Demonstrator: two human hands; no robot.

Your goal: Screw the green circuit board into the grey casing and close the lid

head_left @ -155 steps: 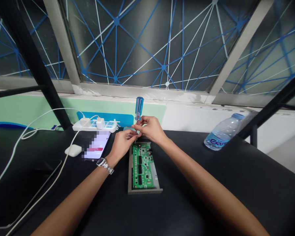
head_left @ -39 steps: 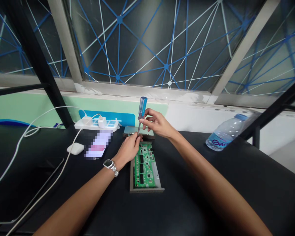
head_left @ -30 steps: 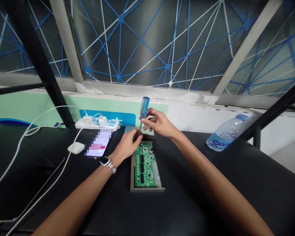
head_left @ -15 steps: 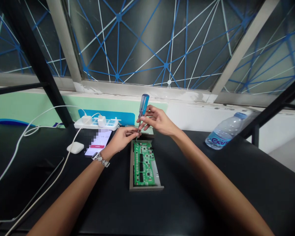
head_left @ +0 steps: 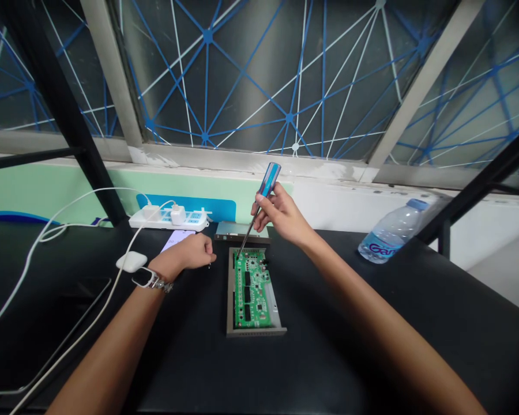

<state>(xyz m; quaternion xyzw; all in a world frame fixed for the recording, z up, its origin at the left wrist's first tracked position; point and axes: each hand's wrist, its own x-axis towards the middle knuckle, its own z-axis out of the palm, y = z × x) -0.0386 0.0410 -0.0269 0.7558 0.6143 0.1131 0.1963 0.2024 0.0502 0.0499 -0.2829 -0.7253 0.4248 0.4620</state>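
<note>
Place: electronics workbench | Signs: screwdriver, circuit board, power strip

A green circuit board lies in a grey metal tray at the black bench's middle, a white plastic power strip behind-left, a clear plastic water bottle right.

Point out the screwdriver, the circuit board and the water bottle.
Blue-handled screwdriver [head_left: 270, 179]: head view, on its grip.
Green circuit board [head_left: 249, 288]: head view, on its middle.
Water bottle [head_left: 387, 246]: head view, on its body.
</note>
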